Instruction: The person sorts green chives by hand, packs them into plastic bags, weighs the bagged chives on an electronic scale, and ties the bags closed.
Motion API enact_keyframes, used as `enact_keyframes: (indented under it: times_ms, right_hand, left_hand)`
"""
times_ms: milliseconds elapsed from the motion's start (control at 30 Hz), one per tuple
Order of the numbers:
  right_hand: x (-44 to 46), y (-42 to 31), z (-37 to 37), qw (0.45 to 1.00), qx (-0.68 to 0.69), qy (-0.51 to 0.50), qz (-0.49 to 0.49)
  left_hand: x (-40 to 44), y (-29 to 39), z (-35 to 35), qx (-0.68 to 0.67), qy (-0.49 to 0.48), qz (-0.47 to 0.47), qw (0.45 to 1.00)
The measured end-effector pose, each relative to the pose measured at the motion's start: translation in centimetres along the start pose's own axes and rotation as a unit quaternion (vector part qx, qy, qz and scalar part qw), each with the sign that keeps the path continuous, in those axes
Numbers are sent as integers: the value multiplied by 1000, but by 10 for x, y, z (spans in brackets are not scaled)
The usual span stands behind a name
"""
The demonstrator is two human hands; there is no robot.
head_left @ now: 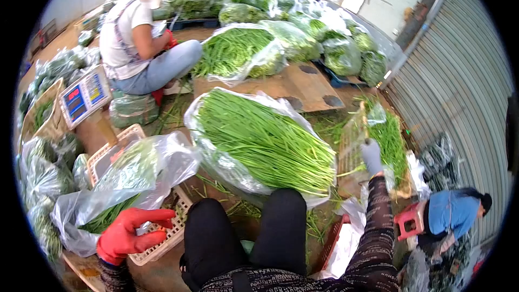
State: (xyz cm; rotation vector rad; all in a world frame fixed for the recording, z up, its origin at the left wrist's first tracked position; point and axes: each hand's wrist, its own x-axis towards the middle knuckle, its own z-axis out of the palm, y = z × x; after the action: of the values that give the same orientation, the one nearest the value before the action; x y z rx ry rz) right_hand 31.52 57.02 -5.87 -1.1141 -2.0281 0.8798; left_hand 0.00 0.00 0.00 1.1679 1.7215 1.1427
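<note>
My left hand [135, 232], in a red glove, is open with thumb and fingers apart. It is above a white plastic basket [181, 227], beside a clear bag [70, 221] with green stalks in it. My right hand [372, 157], in a grey glove, reaches forward right with its fingers closed, at the edge of a crate [350, 140] of loose greens [390, 143]. A few stems stick out left of it; what it grips is too small to tell. Between my hands, a large open plastic bag [208, 148] holds long green stalks [259, 135].
A digital scale [85, 97] stands at left. One person [127, 38] sits behind it; another, in blue [451, 213], is at lower right by a red stool [410, 220]. Bagged greens [238, 48] line the back. A red crate [332, 246] is near my right arm.
</note>
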Motion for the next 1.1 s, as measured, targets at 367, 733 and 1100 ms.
enact_keyframes:
  times_ms: [367,733,1100]
  right_hand:
    - [-109,-41,69,786,-518,-238,-239]
    - [-72,-64,60,851,-413,-188,-264]
    - [-113,-11,47,927,274,-216,135]
  left_hand:
    - [137,-1,173,-218,-269,25,938]
    - [153,-28,206,-310,-229,-77,919]
    - [222,-60,330,-720,-131,-207,650]
